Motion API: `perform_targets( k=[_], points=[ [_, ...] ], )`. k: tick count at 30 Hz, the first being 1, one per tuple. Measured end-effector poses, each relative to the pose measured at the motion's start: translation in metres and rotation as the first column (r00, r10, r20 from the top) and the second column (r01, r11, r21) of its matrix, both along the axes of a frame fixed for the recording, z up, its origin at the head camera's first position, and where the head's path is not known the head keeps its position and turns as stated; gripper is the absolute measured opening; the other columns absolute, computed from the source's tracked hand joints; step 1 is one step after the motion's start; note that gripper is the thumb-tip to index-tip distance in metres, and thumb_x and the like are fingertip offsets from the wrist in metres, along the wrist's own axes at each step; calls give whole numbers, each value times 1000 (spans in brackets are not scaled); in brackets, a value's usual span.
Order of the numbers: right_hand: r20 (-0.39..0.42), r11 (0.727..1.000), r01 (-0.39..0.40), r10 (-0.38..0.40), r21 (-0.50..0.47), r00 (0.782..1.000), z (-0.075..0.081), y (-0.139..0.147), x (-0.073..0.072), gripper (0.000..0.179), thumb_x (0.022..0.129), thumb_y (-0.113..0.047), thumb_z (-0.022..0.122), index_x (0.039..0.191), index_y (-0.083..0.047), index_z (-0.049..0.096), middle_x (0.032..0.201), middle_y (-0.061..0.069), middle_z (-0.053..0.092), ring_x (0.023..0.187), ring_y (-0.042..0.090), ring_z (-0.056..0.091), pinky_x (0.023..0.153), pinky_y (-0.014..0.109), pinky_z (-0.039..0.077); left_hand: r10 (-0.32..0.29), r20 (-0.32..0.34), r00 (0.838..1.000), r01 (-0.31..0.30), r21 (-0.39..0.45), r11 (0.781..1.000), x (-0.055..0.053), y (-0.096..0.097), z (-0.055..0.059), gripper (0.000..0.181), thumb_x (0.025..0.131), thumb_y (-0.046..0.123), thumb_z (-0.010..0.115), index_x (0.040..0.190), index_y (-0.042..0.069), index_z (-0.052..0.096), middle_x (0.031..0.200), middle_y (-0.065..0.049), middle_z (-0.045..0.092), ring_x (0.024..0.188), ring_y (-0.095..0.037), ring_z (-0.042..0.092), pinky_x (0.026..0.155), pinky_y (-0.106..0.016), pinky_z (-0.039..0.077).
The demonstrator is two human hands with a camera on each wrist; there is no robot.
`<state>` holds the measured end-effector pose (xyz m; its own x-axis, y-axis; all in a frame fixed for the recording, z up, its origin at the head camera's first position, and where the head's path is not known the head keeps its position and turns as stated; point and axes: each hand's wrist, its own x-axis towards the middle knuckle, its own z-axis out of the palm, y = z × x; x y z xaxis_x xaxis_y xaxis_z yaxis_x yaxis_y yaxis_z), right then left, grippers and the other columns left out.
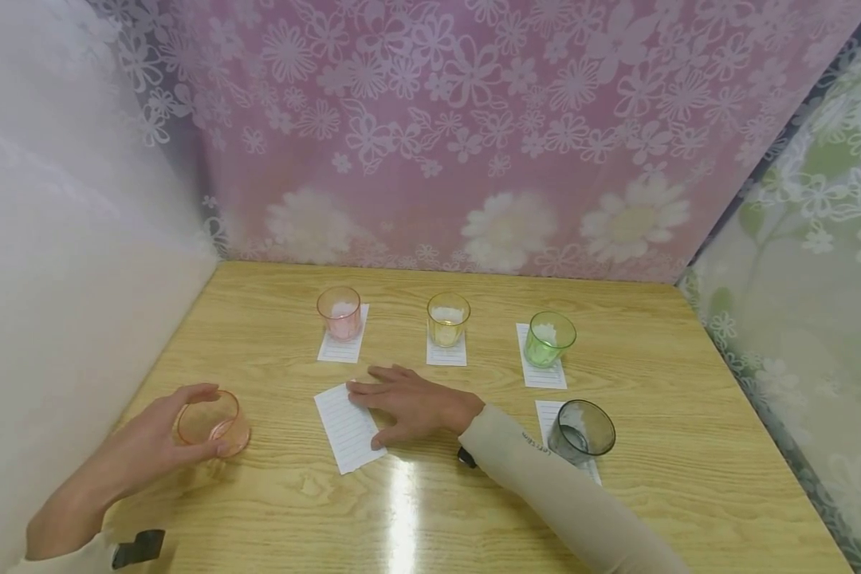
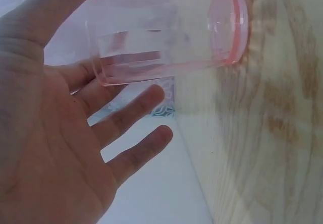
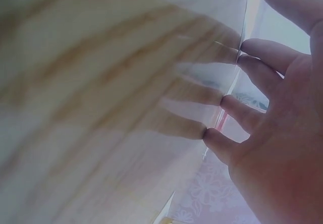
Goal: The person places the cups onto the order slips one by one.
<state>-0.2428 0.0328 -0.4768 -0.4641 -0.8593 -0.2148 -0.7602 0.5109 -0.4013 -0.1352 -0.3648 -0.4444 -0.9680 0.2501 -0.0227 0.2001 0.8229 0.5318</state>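
My left hand (image 1: pixel 143 438) holds a clear orange-pink cup (image 1: pixel 237 432) at the left of the table, thumb on one side and index finger on the other. In the left wrist view the cup (image 2: pixel 192 47) stands with its base against the wood, while the other fingers spread beside it. At the middle, my right hand (image 1: pixel 419 406) lies with spread fingers on a lined white paper slip (image 1: pixel 344 430). The right wrist view shows those fingertips (image 3: pixel 214 135) pressing down at the table surface. The slip sits tilted, its right side partly under the hand.
Pink (image 1: pixel 343 325), yellow (image 1: pixel 448 328) and green (image 1: pixel 545 351) cups stand on lined slips along the back, whitish stuff showing inside. A dark grey cup (image 1: pixel 570 446) on another slip stands to the right, beyond the right forearm. Patterned curtains (image 1: pixel 430 143) border the wooden table (image 1: pixel 660 399).
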Motion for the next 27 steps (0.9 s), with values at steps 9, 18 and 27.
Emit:
perform_targets(
  k=[9,18,27],
  points=[
    [-23,1000,7,-7,27,1000,1,0,1,84,103,-49,74,173,-20,35,181,-8,25,172,31,12,138,58,12,7,-41,999,-6,33,999,1,-1,-2,81,94,38,87,155,-1,51,151,-24,61,141,-54,49,103,-74,43],
    [-54,999,11,-8,52,999,2,-1,2,85,104,-52,71,173,-22,33,181,-10,25,172,29,12,138,57,13,18,-68,998,-15,52,999,1,-1,-3,75,95,37,86,154,2,53,150,-23,62,142,-53,48,104,-74,42],
    [-50,998,33,-30,47,998,-2,-2,5,84,104,-51,72,173,-23,33,181,-11,24,172,29,12,137,61,12,-5,-126,992,12,58,998,-5,7,-2,72,95,35,87,152,3,56,147,-19,65,141,-49,51,104,-68,42]
  ],
)
